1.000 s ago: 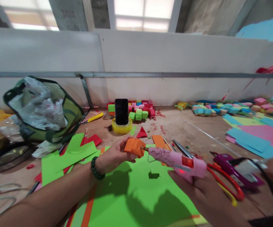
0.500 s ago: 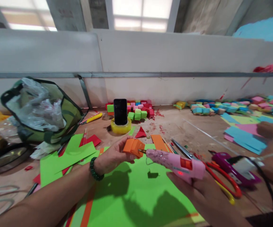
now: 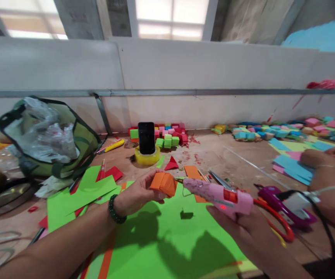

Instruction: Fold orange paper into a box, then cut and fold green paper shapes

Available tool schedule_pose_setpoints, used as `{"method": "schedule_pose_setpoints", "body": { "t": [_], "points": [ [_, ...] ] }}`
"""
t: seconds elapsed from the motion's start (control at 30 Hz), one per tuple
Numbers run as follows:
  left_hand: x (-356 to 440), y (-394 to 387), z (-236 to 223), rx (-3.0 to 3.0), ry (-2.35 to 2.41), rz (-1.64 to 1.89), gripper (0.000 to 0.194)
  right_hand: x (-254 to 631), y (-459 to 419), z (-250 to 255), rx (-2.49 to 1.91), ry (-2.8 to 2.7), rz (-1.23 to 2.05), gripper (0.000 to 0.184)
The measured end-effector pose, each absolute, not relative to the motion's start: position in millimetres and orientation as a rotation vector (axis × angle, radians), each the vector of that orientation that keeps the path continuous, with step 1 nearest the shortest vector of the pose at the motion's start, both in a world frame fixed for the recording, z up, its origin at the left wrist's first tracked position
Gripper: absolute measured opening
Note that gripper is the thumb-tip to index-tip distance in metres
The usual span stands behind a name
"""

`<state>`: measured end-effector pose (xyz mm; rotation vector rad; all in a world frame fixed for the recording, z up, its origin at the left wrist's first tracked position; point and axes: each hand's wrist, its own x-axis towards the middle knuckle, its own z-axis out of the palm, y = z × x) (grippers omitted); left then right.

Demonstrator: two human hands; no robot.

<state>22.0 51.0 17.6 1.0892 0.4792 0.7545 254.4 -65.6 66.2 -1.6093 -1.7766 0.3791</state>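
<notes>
My left hand (image 3: 140, 192), with a dark beaded bracelet at the wrist, is closed on a small folded orange paper box (image 3: 164, 184). A pink hot glue gun (image 3: 210, 193) with a lit red light is gripped in my right hand (image 3: 243, 228); its fingers are mostly hidden behind the handle. The metal nozzle points left, close to the box's upper right edge; whether it touches, I cannot tell. Both are held above bright green paper sheets (image 3: 167, 248) on the table. An orange paper strip (image 3: 192, 172) lies just behind the nozzle.
A phone (image 3: 146, 137) leans upright on a yellow tape roll (image 3: 147, 155). Paper cubes (image 3: 167, 141) sit behind it. Scissors (image 3: 283, 223) and a purple power strip (image 3: 286, 205) with cables lie right. Another person's arm (image 3: 327, 182) rests far right. A green bag (image 3: 86, 147) stands left.
The glue gun's nozzle has moved from the front right face of the orange box to its upper right edge. The box has turned slightly. The other person's hand has shifted.
</notes>
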Motion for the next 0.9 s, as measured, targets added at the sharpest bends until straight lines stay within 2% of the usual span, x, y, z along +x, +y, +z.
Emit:
{"method": "schedule_pose_setpoints", "body": {
  "t": [0.13, 0.23, 0.47, 0.67, 0.8, 0.9],
  "points": [
    [22.9, 50.3, 20.1, 1.112, 0.480, 0.751, 0.043, 253.9, -64.9, 64.8, -1.538, -1.806, 0.477, 0.024],
    [22.9, 50.2, 20.8, 1.105, 0.488, 0.754, 0.046, 253.7, -63.5, 63.2, -1.503, -1.782, 0.464, 0.026],
    [20.5, 52.8, 19.2, 1.128, 0.515, 0.766, 0.047, 249.5, -68.9, 60.3, -1.456, -1.661, 0.615, 0.035],
    [24.3, 52.1, 20.4, 1.202, 0.542, 0.754, 0.047, 266.2, -59.5, 53.4, -1.681, -1.318, 0.283, 0.034],
    [23.7, 50.5, 29.0, 1.341, 0.553, 0.717, 0.043, 294.8, -36.8, 53.0, -1.752, -1.359, 0.018, 0.044],
    [17.5, 52.2, 38.1, 1.474, 0.552, 0.691, 0.040, 321.6, -16.7, 52.9, -2.169, -1.372, -0.216, 0.053]
  ]
}}
